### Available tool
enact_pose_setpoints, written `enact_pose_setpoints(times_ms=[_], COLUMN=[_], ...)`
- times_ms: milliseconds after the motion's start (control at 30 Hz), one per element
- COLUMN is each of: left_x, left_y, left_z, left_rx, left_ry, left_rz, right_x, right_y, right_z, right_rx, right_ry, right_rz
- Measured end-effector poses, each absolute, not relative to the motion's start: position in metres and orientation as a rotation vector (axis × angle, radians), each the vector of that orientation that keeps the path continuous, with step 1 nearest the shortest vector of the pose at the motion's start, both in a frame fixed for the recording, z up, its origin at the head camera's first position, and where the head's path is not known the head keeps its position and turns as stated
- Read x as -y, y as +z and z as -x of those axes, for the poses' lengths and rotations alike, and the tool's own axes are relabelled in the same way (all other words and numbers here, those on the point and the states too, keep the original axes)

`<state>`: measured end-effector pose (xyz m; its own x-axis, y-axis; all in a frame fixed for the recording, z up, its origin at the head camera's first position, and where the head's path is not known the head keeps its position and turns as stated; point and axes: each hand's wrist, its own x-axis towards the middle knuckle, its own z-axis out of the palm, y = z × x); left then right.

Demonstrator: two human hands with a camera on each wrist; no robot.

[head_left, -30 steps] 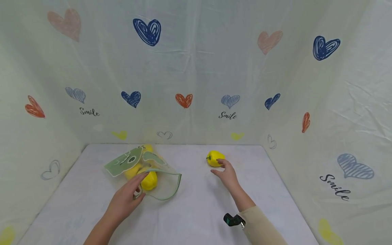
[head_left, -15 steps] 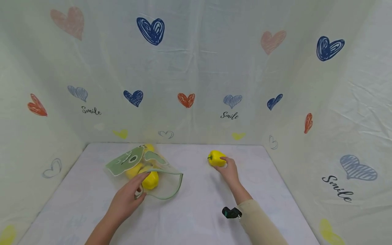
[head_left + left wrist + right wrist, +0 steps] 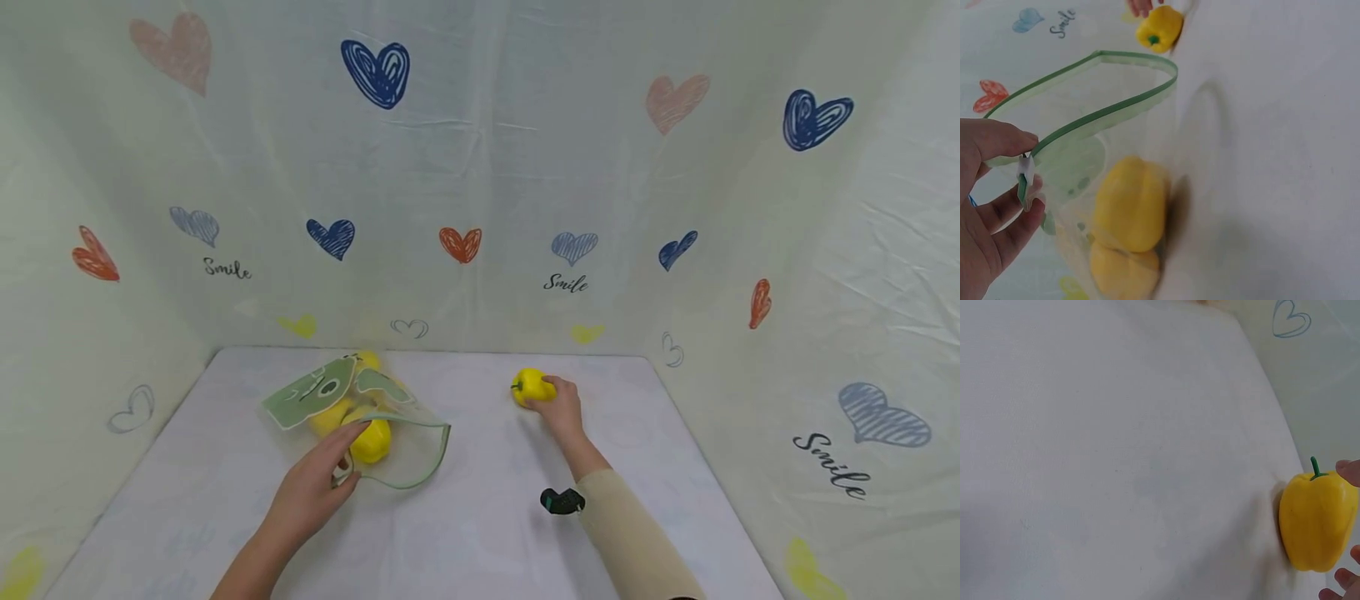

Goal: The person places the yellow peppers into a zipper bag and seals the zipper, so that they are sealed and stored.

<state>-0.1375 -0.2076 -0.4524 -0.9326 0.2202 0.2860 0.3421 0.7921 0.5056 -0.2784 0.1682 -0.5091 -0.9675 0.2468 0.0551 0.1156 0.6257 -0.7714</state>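
My left hand (image 3: 306, 482) pinches the green-edged rim of a clear zip bag (image 3: 309, 393) and keeps its mouth open. Beside the fingertips, a white zip slider (image 3: 1025, 166) shows in the left wrist view. Several yellow bell peppers (image 3: 1132, 206) lie inside the bag, partly covered by its green printed panel. Over on the right, another yellow bell pepper (image 3: 528, 387) with a green stem rests on the table. My right hand (image 3: 561, 412) has its thumb and fingers curled round that pepper. The right wrist view catches only fingertips (image 3: 1349, 472) at the pepper's side.
A white-covered table (image 3: 480, 533) lies beneath everything. Behind and beside it hangs a pale curtain (image 3: 495, 167) printed with hearts and "Smile". A small black device (image 3: 562, 502) sits at the right wrist.
My right hand has moved in from just beside the lone bell pepper and closed its fingers round it. The left hand and bag stay nearly the same, with a slight view shift.
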Motion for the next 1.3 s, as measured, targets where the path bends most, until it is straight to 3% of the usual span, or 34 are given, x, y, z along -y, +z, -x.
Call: enact_pose_setpoints(times_ms=[1300], left_x=[0.205], left_y=[-0.457], left_z=[0.135], left_rx=[2.793], left_ry=[-0.843], left_rz=[0.381], right_x=[-0.167], right_y=[-0.52], right_z=[0.296], right_rx=[2.667], right_ry=[1.367], right_rz=[0.415])
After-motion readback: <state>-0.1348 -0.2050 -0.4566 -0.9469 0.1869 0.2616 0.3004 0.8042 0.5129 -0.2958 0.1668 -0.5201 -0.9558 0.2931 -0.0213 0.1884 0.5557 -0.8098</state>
